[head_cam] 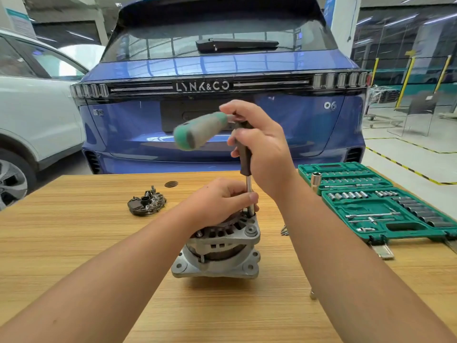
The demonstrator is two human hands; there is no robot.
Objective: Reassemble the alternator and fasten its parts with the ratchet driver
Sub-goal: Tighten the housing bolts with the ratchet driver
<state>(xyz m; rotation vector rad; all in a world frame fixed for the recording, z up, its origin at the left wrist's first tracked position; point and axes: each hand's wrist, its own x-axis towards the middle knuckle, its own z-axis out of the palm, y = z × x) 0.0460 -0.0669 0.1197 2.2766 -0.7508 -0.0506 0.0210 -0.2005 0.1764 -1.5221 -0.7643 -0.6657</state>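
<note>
Head view looks down on a wooden worktop (99,243) in a garage, with a blue Lynk & Co car (222,70) parked past its far edge and a white car (32,107) to the left. An open green socket set case (376,206) lies along the right edge; a dark rectifier plate (146,203) sits toward the far left. Centred on the worktop, the alternator (220,248) stands upright. Left hand (220,201) rests on its top, fingers curled round the driver's shaft. Right hand (262,149) grips the ratchet driver (244,154) upright, its green handle (200,132) blurred.
</note>
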